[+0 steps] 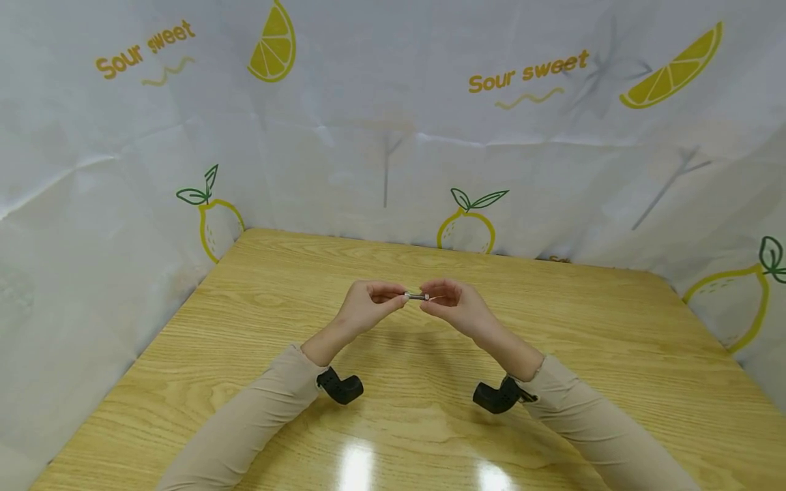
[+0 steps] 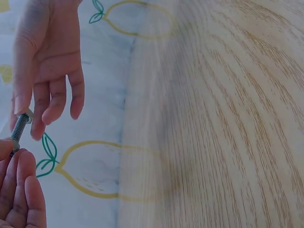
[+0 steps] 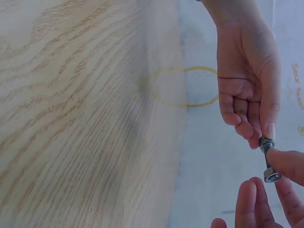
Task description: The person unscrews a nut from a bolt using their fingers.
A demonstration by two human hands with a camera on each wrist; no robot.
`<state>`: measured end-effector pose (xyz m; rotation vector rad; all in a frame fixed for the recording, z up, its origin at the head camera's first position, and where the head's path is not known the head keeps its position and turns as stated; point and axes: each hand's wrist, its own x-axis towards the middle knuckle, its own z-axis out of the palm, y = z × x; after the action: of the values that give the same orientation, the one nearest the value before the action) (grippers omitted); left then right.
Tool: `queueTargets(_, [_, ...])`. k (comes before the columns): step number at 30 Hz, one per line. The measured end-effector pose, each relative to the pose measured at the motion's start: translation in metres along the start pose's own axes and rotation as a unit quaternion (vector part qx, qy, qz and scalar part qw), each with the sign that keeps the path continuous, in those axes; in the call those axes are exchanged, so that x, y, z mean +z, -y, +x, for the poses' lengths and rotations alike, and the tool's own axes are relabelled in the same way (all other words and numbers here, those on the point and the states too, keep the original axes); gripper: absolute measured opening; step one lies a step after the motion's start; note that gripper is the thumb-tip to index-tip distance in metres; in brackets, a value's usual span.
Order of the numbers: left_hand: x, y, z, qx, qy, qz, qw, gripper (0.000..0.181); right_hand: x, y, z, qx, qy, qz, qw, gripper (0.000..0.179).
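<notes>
A silver metal bolt [image 1: 416, 296] lies roughly level between the two hands, above the table. My left hand [image 1: 367, 305] pinches its left end with thumb and forefinger, largely covering that end. Threads show along the shank in the left wrist view. Near the right end sits a hex nut [image 3: 271, 175], seen in the right wrist view. The thumb and forefinger of my right hand [image 1: 459, 308] pinch around this nut, the thumb touching it in the left wrist view. The other fingers of the right hand are loosely bent.
A wood-grain table [image 1: 393, 409] spreads beneath the hands. White sheeting [image 1: 344, 170] printed with lemons hangs along its back and sides. Black wrist mounts [image 1: 340, 387] are strapped below both beige sleeves [image 1: 245, 416].
</notes>
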<state>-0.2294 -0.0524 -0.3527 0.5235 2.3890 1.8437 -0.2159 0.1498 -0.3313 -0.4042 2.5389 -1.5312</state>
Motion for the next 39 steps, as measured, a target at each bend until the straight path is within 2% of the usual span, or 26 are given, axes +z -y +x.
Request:
queueTargets(7, [0.0004, 0.0000, 0.0008, -0.001, -0.002, 0.000, 1.0000, 0.024, -0.0012, -0.0006, 0.0020, 0.014, 0.030, -0.020, 0.9992, 0.039])
queueTargets(13, [0.0008, -0.0006, 0.0005, -0.003, 0.001, -0.003, 1.0000, 0.025, -0.0008, -0.0004, 0.0006, 0.003, 0.009, -0.011, 0.9999, 0.029])
queueTargets(16, [0.0008, -0.0009, 0.0003, -0.001, 0.001, -0.002, 1.0000, 0.025, -0.0010, -0.0001, 0.0002, -0.008, 0.011, -0.010, 0.9999, 0.034])
queueTargets(23, [0.0005, -0.0011, -0.0006, -0.005, -0.004, 0.002, 1.0000, 0.024, -0.0016, 0.0006, 0.0019, 0.027, 0.050, -0.034, 0.9978, 0.045])
queueTargets(27, [0.0009, -0.0001, -0.0006, -0.006, -0.006, 0.003, 1.0000, 0.025, -0.0009, 0.0001, 0.0026, 0.032, 0.037, -0.036, 0.9981, 0.043])
queueTargets(32, [0.0008, 0.0008, -0.0006, -0.001, -0.005, 0.002, 1.0000, 0.025, -0.0001, -0.0009, 0.0010, 0.001, 0.011, -0.026, 0.9996, 0.031])
queueTargets(35, [0.0003, -0.0001, -0.0006, -0.003, -0.003, 0.001, 1.0000, 0.025, -0.0007, -0.0009, 0.0004, -0.009, 0.014, -0.015, 0.9997, 0.035])
queueTargets(39, [0.0003, -0.0007, -0.0003, -0.005, -0.002, -0.001, 1.0000, 0.025, -0.0021, -0.0007, 0.0010, 0.003, 0.029, -0.015, 0.9995, 0.041])
